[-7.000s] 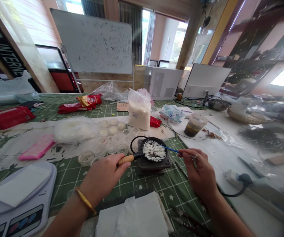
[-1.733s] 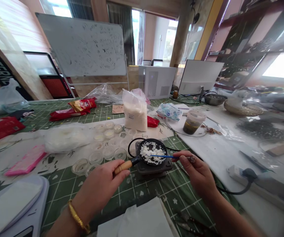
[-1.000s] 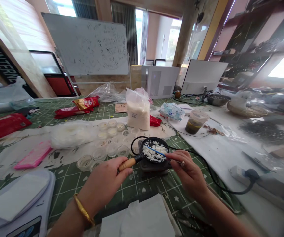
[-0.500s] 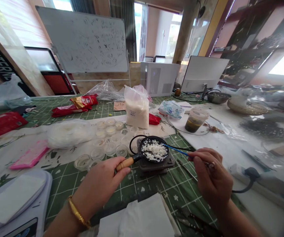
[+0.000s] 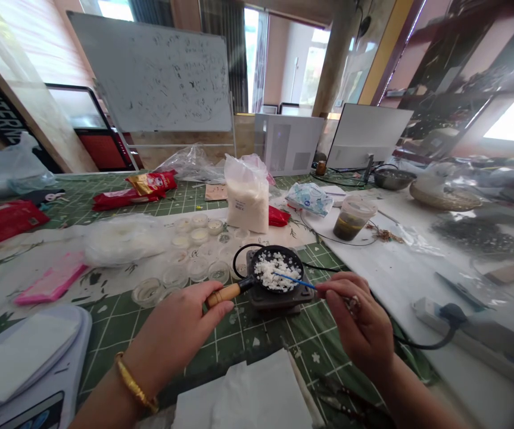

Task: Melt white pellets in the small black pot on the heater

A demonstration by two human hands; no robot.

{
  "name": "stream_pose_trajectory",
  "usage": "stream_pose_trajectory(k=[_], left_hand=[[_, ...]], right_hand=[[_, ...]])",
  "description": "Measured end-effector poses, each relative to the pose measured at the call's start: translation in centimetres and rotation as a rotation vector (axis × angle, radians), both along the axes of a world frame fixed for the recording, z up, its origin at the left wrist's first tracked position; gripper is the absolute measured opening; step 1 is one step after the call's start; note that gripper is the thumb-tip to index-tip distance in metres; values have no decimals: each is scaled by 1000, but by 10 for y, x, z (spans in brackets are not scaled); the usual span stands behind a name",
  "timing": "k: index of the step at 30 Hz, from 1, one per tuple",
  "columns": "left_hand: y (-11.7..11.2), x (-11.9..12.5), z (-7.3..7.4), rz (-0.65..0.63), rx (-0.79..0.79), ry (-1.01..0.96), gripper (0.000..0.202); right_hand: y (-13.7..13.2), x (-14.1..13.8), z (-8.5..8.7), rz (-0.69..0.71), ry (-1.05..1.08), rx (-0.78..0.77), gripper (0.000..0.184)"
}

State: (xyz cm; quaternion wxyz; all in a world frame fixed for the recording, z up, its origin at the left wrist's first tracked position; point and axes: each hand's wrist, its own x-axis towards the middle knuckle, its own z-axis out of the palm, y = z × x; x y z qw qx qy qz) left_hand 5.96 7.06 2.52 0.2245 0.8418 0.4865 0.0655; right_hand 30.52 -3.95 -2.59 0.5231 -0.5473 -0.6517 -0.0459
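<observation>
My left hand (image 5: 194, 310) is closed round the wooden handle of a small black frying pan (image 5: 300, 257). The pan rests on a small dark hot plate (image 5: 279, 302). White wax-like pellets (image 5: 274, 268) lie heaped in it. My right hand (image 5: 361, 322) pinches a thin blue stick (image 5: 299, 281), whose tip reaches into the pellets. Whether the stick is a brush handle or a stirrer, I cannot tell. Behind the pan stands a clear plastic bag of white granules (image 5: 248, 199). Small clear round cups (image 5: 196, 268), some with pale contents, sit left of the pan.
White paper sheets (image 5: 243, 396) lie at the near edge, with dark scissors (image 5: 343, 402) beside them. A white scale (image 5: 80, 333) is at left, near a pink block (image 5: 53, 280). At right are a plastic cup of dark liquid (image 5: 352, 220) and a plugged-in power strip (image 5: 430, 310).
My right hand has moved left, and the blue stick's tip has gone from the pan's right rim into the middle of the pellets. My left hand still holds the handle.
</observation>
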Motion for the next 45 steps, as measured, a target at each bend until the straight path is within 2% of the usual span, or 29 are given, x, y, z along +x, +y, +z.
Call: stream_pose_trajectory(k=[2,6,11,17,21,27,30,33,38,42,45], left_hand=[[0,0,1,-18,-3,4,36],[0,0,2,-24,8,13,37],[-1,-2,1,-18,10,24,40],[-1,-2,2,-1,26,32,41],[-1,-3,2,5,40,29,42],[0,-4,1,-15,58,40,42],[0,-4,2,-12,60,46,44],[0,-4,3,-10,60,49,42],[0,-5,2,0,59,49,40],[0,-5,1,-5,57,43,40],[1,-5,1,5,63,45,42]], right_hand=[[0,2,-1,-10,100,15,25],[0,2,-3,104,175,-89,22],[6,4,-7,-14,330,-76,17],[9,6,-9,25,267,-160,18],[9,6,-10,9,344,-98,17],[9,5,-8,-6,339,-146,17],[8,4,-6,35,356,-101,19],[9,4,-5,72,343,-164,18],[11,8,-5,-27,482,-139,19],[11,10,-5,-36,471,-217,21],[11,10,-4,-62,512,-157,21]])
